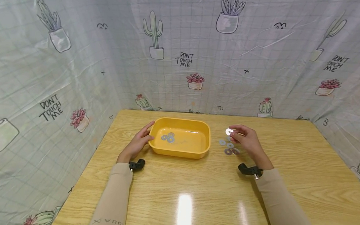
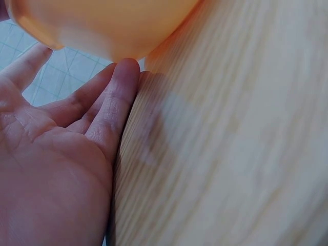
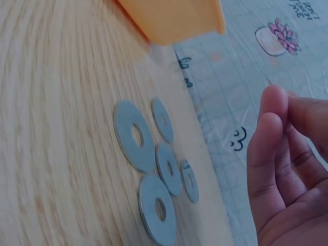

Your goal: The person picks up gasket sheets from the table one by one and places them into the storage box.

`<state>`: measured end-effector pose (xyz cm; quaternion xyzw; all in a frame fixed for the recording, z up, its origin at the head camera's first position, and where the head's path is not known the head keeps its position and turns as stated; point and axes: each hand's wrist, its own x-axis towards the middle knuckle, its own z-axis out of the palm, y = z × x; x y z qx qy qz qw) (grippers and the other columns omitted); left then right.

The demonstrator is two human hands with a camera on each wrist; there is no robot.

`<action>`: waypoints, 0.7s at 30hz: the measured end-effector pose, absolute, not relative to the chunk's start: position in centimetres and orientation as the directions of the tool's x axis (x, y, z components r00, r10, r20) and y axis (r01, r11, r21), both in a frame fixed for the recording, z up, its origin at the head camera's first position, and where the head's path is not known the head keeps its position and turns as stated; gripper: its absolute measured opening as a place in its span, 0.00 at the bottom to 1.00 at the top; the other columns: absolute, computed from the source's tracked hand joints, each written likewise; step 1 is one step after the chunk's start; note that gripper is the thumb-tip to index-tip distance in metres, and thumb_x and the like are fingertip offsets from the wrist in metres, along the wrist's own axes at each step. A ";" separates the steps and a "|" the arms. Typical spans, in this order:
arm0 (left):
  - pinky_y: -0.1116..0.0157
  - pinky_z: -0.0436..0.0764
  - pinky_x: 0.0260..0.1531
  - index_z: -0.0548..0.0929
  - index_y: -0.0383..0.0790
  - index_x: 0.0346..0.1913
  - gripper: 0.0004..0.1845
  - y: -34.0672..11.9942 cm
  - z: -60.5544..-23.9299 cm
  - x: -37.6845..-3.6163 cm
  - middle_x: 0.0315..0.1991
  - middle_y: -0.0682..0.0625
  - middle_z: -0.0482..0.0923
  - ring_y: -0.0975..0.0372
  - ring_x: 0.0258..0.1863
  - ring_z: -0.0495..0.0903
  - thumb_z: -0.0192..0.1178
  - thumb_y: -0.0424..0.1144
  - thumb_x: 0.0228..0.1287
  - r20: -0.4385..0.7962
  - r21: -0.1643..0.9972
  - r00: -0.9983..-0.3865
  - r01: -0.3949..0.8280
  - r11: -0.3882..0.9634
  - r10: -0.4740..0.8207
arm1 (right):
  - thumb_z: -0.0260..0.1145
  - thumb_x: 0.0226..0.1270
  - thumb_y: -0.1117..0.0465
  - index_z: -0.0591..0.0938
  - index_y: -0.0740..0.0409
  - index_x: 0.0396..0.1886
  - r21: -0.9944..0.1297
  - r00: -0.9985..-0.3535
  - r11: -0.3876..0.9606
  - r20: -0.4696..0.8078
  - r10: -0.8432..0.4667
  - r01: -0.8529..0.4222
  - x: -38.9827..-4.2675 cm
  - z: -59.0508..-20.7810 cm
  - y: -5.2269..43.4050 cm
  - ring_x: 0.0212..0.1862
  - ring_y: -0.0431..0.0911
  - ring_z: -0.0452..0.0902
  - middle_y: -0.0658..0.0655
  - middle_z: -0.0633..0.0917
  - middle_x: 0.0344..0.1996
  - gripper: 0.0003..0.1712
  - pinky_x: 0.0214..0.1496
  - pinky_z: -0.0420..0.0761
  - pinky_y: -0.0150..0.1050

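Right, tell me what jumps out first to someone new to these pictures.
The yellow tray at the middle of the wooden table draws the eye, with a few washers inside it. The left hand rests against its left end. To its right, the right hand pinches a washer above loose washers on the table.

Yellow tray (image 1: 196, 154) between hands, bare tabletop (image 1: 195, 199) nearer.

Tray (image 1: 206, 135) at frame centre on worktop (image 1: 300, 169); three washers in tray (image 1: 168, 137), left part. Left hand (image 1: 140, 141) against tray's left wall. Loose washers (image 1: 228, 147) on worktop right of tray. Right hand (image 1: 246, 139) over them, lifted washer (image 1: 228, 131) at fingertips
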<state>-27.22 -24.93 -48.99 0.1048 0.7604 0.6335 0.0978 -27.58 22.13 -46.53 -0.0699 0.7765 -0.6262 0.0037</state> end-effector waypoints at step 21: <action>0.41 0.66 0.72 0.55 0.64 0.82 0.36 -24.9 -48.8 -27.0 0.77 0.38 0.61 0.43 0.73 0.68 0.51 0.35 0.77 -0.014 0.986 -0.958 0.034 0.162 0.287 | 0.64 0.74 0.67 0.80 0.67 0.62 -0.959 -0.975 0.237 0.111 -0.194 -0.156 -26.8 -46.4 18.1 0.32 0.43 0.85 0.54 0.82 0.36 0.19 0.39 0.87 0.36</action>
